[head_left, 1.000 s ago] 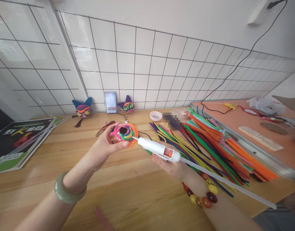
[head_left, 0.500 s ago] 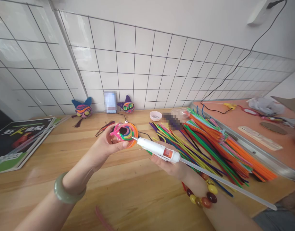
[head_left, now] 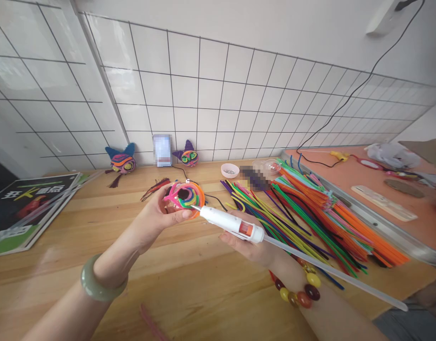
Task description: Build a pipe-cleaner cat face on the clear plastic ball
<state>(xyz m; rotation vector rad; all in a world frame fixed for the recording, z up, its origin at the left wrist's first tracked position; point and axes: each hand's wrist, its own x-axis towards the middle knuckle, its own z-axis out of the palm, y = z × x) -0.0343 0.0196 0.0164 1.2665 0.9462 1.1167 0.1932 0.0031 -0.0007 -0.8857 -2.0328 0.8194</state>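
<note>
My left hand (head_left: 161,212) is closed on the near left side of a round pipe-cleaner craft piece (head_left: 197,198), with bands of pink, green, yellow, blue and orange around a dark centre. My right hand (head_left: 244,242) is wrapped around a white hot glue gun (head_left: 221,221), its palm and most fingers hidden beneath. The gun's metal nozzle points left and meets, or nearly meets, the lower right of the craft piece. A long translucent glue stick (head_left: 331,271) sticks out of the gun's back end.
Bundled pipe cleaners (head_left: 310,213) spread over the right of the wooden table (head_left: 211,303). Behind stand a pink bowl (head_left: 230,171), a blue-eared figure (head_left: 122,160), a purple-eared figure (head_left: 188,154) and a phone (head_left: 162,150). A magazine (head_left: 29,208) lies left. A person's hand shows at the right edge.
The glue gun in my right hand has shifted slightly left and down, its nozzle moving along the lower edge of the craft piece. My left hand stays nearly still.
</note>
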